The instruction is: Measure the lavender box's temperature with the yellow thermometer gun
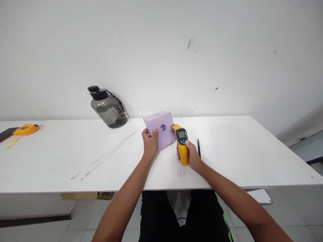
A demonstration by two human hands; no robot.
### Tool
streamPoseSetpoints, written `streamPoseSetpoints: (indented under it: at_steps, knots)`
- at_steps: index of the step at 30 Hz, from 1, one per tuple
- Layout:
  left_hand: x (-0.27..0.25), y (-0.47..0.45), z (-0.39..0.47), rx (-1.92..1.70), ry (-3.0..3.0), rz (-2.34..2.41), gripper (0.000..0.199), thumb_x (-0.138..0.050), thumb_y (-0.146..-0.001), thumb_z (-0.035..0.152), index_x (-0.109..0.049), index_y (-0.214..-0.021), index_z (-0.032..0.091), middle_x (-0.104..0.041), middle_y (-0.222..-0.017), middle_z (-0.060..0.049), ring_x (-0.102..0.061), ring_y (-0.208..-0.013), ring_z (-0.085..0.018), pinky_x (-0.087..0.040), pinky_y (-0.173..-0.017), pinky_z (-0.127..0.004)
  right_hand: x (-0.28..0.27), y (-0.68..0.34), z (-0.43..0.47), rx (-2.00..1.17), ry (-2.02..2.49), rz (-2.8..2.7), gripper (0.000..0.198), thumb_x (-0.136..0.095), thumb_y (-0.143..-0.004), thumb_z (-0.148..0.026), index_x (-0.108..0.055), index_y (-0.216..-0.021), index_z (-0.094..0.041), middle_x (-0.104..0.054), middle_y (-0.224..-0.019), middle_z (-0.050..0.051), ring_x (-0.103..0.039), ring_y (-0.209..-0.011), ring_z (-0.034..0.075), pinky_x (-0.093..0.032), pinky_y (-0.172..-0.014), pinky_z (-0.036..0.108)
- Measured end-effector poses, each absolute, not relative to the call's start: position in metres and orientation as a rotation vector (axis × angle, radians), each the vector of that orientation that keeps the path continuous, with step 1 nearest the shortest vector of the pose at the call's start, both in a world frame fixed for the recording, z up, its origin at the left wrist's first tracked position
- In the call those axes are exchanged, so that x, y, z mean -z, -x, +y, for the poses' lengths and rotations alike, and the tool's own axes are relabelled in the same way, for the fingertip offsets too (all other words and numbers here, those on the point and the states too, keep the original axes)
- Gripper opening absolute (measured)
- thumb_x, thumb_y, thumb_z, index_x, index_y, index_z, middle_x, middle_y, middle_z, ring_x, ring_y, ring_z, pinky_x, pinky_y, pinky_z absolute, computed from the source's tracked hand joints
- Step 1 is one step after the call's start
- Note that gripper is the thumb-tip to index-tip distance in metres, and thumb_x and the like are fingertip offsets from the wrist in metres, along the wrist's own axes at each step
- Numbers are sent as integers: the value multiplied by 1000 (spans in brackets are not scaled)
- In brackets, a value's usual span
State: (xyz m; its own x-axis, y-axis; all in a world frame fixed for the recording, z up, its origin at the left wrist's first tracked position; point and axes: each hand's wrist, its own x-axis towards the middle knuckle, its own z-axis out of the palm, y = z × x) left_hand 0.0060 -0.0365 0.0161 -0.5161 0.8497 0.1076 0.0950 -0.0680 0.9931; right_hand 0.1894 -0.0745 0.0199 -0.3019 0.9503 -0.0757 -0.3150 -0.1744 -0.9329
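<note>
My left hand (150, 143) grips the lower left edge of a light purple box (165, 136), its thumb across the front face. The box is tilted and carries a dark horse-head print. In my right hand (193, 156) is a yellow and black infrared thermometer (183, 151), held by its handle with the thumb by the blue buttons. The thermometer's front end is close to the right side of the box; whether they touch I cannot tell. Just right of the thermometer, a black pen (199, 148) lies on the white table (239, 151), partly behind my right hand.
A grey see-through water bottle (108, 109) with a black lid stands near the wall at the back left. At the far left lie a yellow tape measure (26, 129) and a dark flat object (7, 133). Below the table, cardboard (79, 196) shows.
</note>
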Motion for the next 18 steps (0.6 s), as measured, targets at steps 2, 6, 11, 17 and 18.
streamPoseSetpoints:
  at_steps: [2, 6, 11, 17, 18]
  knots:
    - [-17, -6, -37, -1639, -1031, 1619, 68, -57, -82, 68, -41, -128, 21, -48, -140, -16, -56, -118, -26, -50, -96, -40, -21, -189, -74, -1665, 886, -1049, 51, -52, -78, -69, -54, -90, -20, -61, -79, 4, -56, -60, 15, -47, -51, 28]
    - [-18, -6, -36, -1644, -1015, 1616, 66, -58, -82, 67, -41, -127, 22, -49, -138, -15, -57, -117, -26, -50, -95, -40, -24, -188, -77, -1649, 905, -1065, 48, -54, -79, -66, -55, -90, -20, -62, -78, 4, -57, -61, 15, -48, -51, 27]
    - [-15, -4, -36, -1629, -1024, 1635, 65, -57, -82, 67, -42, -127, 23, -50, -138, -14, -57, -117, -25, -51, -93, -38, -28, -188, -80, -1551, 955, -1092, 44, -51, -83, -62, -56, -84, -19, -61, -71, 3, -55, -55, 13, -44, -47, 25]
    - [-13, -3, -34, -1627, -1016, 1647, 65, -57, -82, 68, -42, -126, 23, -51, -136, -14, -57, -117, -25, -50, -96, -40, -30, -188, -80, -1508, 920, -1037, 43, -50, -84, -61, -57, -83, -19, -64, -76, 4, -55, -56, 13, -46, -48, 26]
    - [-13, -3, -34, -1629, -1016, 1639, 66, -56, -82, 69, -42, -126, 22, -51, -135, -14, -57, -117, -25, -50, -95, -40, -29, -187, -80, -1513, 907, -1035, 44, -51, -83, -62, -57, -84, -19, -65, -77, 5, -56, -56, 13, -46, -48, 26]
